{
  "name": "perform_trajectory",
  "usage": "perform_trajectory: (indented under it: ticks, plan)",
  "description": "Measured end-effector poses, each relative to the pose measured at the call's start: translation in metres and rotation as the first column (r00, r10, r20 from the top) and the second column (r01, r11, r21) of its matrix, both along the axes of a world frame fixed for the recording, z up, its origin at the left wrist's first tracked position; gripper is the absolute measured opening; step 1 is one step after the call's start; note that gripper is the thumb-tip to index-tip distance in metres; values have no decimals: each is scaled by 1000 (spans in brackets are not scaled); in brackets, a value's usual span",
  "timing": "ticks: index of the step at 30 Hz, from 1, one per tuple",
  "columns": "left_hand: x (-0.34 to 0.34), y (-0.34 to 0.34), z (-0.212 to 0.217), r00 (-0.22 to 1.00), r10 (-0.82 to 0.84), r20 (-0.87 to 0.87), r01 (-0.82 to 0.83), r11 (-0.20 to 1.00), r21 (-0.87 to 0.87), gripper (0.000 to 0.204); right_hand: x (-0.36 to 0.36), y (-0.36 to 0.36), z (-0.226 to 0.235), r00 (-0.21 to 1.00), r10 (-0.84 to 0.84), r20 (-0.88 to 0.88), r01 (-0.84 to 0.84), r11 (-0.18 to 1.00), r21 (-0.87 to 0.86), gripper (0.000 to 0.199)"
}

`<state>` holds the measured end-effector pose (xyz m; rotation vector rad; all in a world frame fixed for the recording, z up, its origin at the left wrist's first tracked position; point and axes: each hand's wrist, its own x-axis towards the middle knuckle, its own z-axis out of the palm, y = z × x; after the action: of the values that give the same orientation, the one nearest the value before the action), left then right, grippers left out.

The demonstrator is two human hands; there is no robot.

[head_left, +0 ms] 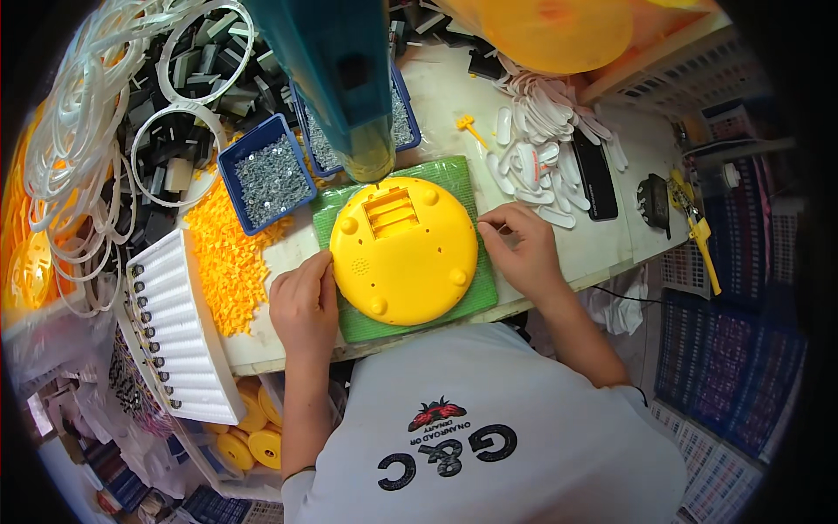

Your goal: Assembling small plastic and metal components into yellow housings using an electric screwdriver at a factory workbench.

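Observation:
A round yellow plastic toy housing (406, 275) lies on a green mat (480, 196), its battery compartment and several knob feet facing up. Closed fingers of my left hand (305, 297) grip its left edge. At the right edge, my right hand (522, 251) has thumb and fingers drawn together against the rim; the exact contact is partly hidden. A teal powered screwdriver (336, 79) comes down from above, its thin tip at the housing's far edge, beside the battery compartment.
Blue bins (266, 175) of small screws stand behind, near loose yellow parts (227, 262). A white rack (179, 336) stands left. White plastic pieces (541, 166), a black phone (594, 179) and a small yellow part (471, 130) lie to the right. White rings (175, 153) hang far left.

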<state>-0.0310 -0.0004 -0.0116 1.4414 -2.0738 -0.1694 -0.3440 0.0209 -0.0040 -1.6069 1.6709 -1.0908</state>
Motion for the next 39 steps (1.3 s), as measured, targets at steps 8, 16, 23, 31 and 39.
perform_trajectory:
  ticks: [8, 16, 23, 31, 39]
  plan:
    - [-2, 5, -2, 1000, -14, 9, 15, 998, -59, 21, 7, 2, -1, 998, -11, -68, 7, 998, -61, 10]
    - [-1, -10, 9, 996, -11, -92, 5, 998, -60, 25, 9, 3, 5, 940, -16, -341, -59, 977, -207, 13]
    - [-20, -95, 31, 985, -124, -120, 105, 983, -149, 21, 4, 2, 5, 950, -19, -313, -56, 972, -229, 13]
    - [-34, -174, 19, 977, -203, 65, 208, 974, -93, 11, 7, -38, 16, 960, 18, -280, -89, 966, -243, 16]
    - [-37, -166, 31, 976, -209, -64, 204, 976, -75, 10, 58, -167, 33, 814, 108, -571, -358, 867, -347, 14]
